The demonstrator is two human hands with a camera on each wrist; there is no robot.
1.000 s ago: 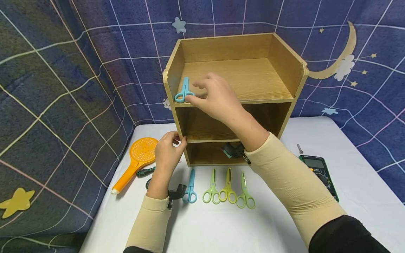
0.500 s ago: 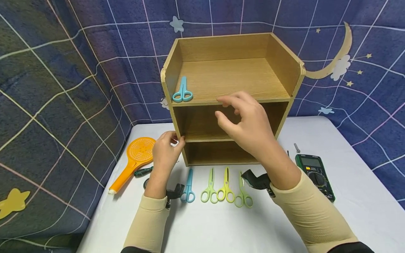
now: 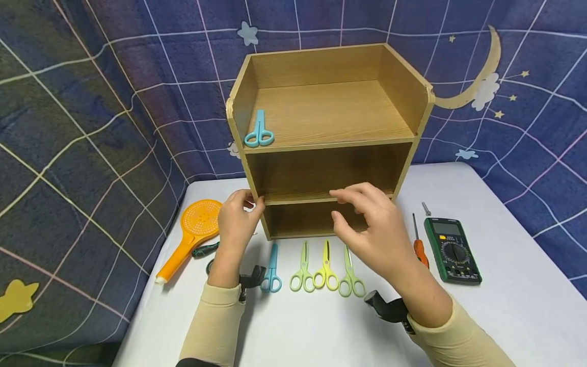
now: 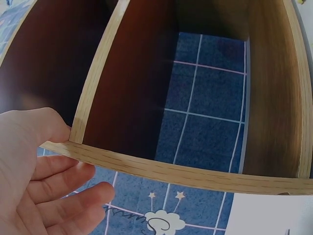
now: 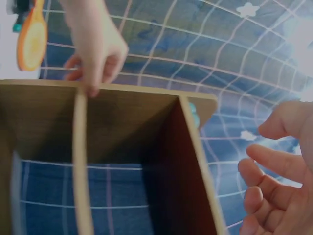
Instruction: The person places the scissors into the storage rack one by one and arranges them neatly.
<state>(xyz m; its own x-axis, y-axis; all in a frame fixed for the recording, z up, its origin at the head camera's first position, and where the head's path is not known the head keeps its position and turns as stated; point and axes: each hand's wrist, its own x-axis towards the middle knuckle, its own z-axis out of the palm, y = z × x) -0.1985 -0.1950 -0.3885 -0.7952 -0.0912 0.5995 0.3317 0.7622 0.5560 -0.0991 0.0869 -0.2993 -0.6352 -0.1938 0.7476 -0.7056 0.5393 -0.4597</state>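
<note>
A wooden shelf (image 3: 330,137) stands on the white table (image 3: 504,306), blue scissors (image 3: 259,131) on its top tier. The left hand (image 3: 236,221) pinches its left edge; the right hand (image 3: 378,232) hovers above four scissors (image 3: 321,267), fingers (image 3: 348,196) loosely spread, holding nothing.

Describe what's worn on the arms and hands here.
Both hands, left hand and right hand, are bare. Each forearm wears a snug beige sleeve to the wrist, with a dark layer at the elbow. A black camera strap sits at each wrist.
</note>
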